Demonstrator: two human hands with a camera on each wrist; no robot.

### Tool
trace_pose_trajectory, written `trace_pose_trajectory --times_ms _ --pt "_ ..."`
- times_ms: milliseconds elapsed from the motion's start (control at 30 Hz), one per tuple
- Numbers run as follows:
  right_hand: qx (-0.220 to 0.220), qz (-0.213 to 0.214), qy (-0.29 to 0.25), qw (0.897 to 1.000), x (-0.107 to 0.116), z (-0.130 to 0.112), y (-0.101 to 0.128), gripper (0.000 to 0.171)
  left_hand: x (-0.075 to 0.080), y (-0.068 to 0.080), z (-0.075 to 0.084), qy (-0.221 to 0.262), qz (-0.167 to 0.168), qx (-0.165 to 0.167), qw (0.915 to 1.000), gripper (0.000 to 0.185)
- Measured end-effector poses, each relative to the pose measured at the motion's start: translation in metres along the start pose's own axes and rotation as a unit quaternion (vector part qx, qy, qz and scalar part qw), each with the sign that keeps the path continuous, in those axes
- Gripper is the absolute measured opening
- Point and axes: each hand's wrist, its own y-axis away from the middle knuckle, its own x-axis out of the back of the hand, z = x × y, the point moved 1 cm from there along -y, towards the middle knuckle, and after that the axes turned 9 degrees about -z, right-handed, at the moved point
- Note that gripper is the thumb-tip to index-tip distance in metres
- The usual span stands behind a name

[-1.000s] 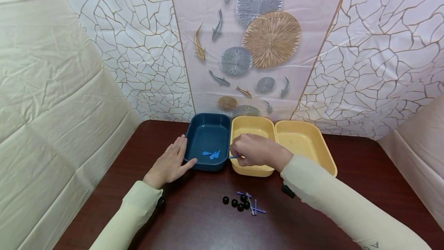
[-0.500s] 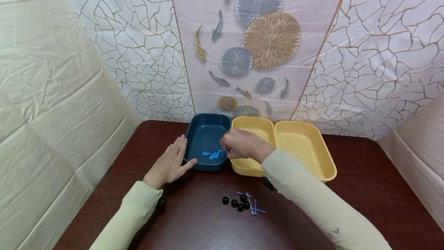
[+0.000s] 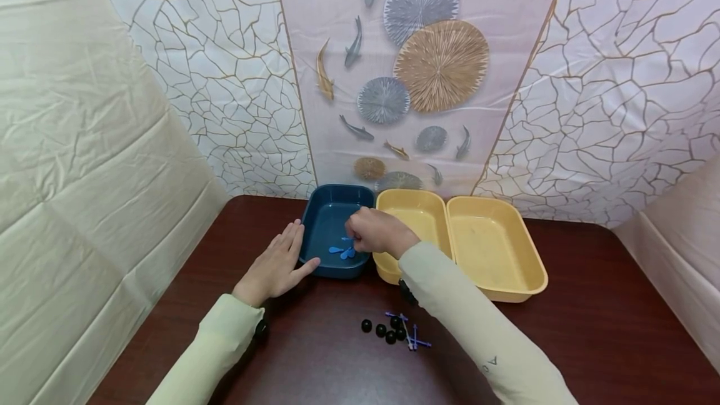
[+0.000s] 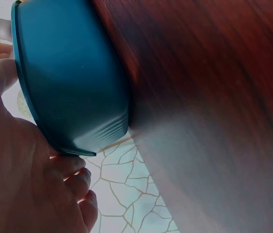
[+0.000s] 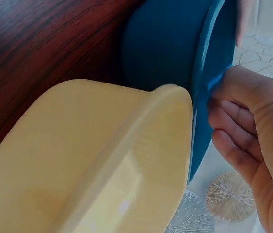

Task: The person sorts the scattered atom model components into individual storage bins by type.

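Observation:
My right hand is over the dark blue tray, fingers curled, and pinches a small blue plastic stick between thumb and forefinger. Just below it, several light blue teardrop-shaped pieces lie on the tray floor. In the right wrist view a bit of blue shows at the fingertips, and most of the stick is hidden. My left hand rests on the tray's left rim with straight fingers and the thumb spread toward the front corner. From the left wrist, the palm lies along the tray's rim.
Two yellow trays, a middle one and a right one, stand beside the blue tray. In front, several black beads and purple-blue sticks lie on the dark wooden table. A patterned cloth hangs behind.
The right hand has moved left from above the middle yellow tray to over the blue tray, carrying the small blue stick. The left hand has stayed on the rim.

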Motion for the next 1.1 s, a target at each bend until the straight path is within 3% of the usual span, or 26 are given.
trace_pose_trajectory --times_ms 167,300,733,1100 --pt "-0.023 -0.011 -0.001 1.0 0.003 -0.001 0.0 0.018 0.0 0.0 0.0 0.0 -0.003 0.0 1.0 0.095" --pt "-0.017 -0.014 0.01 1.0 0.01 -0.001 0.01 0.022 0.0 0.0 0.001 0.001 0.0 -0.002 1.0 0.095" --pt "0.041 -0.012 0.055 0.998 0.032 -0.017 0.064 0.015 0.002 0.0 0.001 -0.007 0.001 -0.001 1.0 0.092" --pt "0.056 -0.032 0.055 0.996 0.023 -0.026 0.106 0.022 0.001 -0.001 0.001 -0.007 -0.006 0.003 1.0 0.093"
